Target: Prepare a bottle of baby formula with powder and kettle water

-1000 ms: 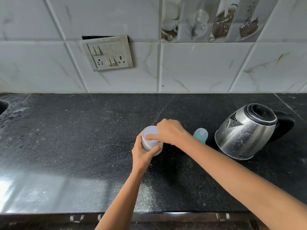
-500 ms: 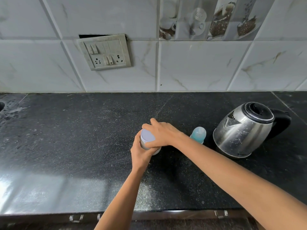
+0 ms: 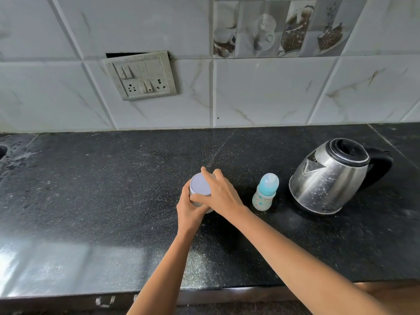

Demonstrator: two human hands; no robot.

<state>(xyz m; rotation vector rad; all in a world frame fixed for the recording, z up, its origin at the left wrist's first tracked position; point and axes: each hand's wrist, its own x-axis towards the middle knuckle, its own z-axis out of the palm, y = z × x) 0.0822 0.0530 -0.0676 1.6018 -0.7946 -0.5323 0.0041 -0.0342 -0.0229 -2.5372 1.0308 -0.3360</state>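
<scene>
A small white powder jar with a pale lid [image 3: 200, 184] stands on the black countertop [image 3: 91, 189] near the middle. My left hand [image 3: 189, 206] grips the jar's body from the near side. My right hand [image 3: 219, 194] curls over the lid, fingers around its rim. To the right stands a baby bottle [image 3: 265, 192] with a blue cap, upright and untouched. Further right sits a steel kettle [image 3: 329, 176] with a black handle and its lid on.
A tiled wall with a switch and socket panel [image 3: 141, 75] runs behind the counter. A sink edge [image 3: 2, 152] shows at the far left, with wet spots beside it. The counter's front edge [image 3: 68, 296] lies close to me.
My right hand has turned on the lid, fingers sliding round its rim, so more of the lid top shows. The bottle is now in fuller view. The left hand keeps its hold.
</scene>
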